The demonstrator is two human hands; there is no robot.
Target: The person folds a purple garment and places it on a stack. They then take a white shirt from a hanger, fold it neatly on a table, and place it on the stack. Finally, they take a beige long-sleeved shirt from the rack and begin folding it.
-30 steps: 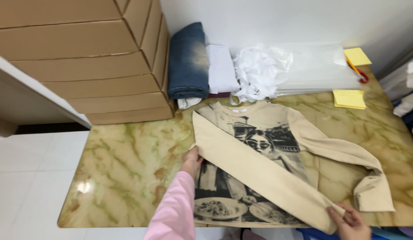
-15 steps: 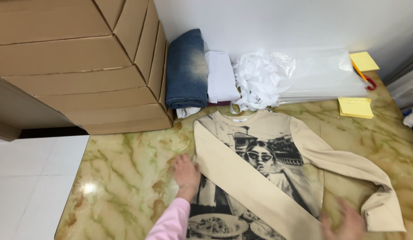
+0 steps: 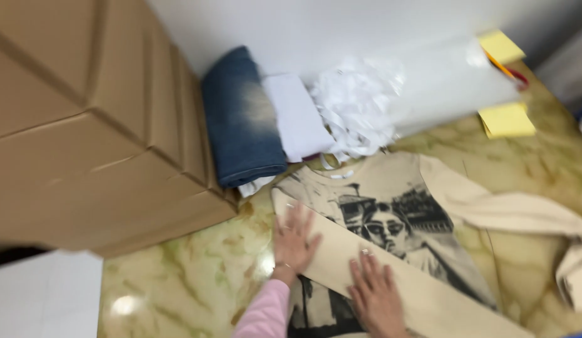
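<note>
A cream long-sleeved shirt (image 3: 403,206) with a dark printed picture on its front is being laid flat on the marbled yellow-green table (image 3: 190,281), front side up, collar toward the wall. One sleeve (image 3: 391,275) is already being held folded across the chest as a long diagonal band, running from the shoulder near the left hand down toward the lower right edge of the view. The other sleeve (image 3: 510,209) is not yet folded: it is lying stretched out to the right, with its cuff bunched near the table's edge.

The folded sleeve is being pressed down by both hands. The left hand (image 3: 295,236), in a pink cuff, is being held flat with fingers spread on the upper end of the band, at the shoulder. The right hand (image 3: 373,289) is being held flat, fingers together and extended, on the band's middle. Nothing is being gripped by either hand; both palms are down and released.

Judged from the lie of the cloth, the fold is at an early stage: one sleeve in, the second sleeve and the body folds left undone. The lower hem is cut off by the frame.

Behind the shirt, folded blue jeans (image 3: 241,119), a folded white cloth (image 3: 297,116), crumpled clear plastic (image 3: 360,103) and yellow note pads (image 3: 507,119) are being kept against the wall. Cardboard boxes (image 3: 84,125) are stacked at left. The view is motion-blurred.
</note>
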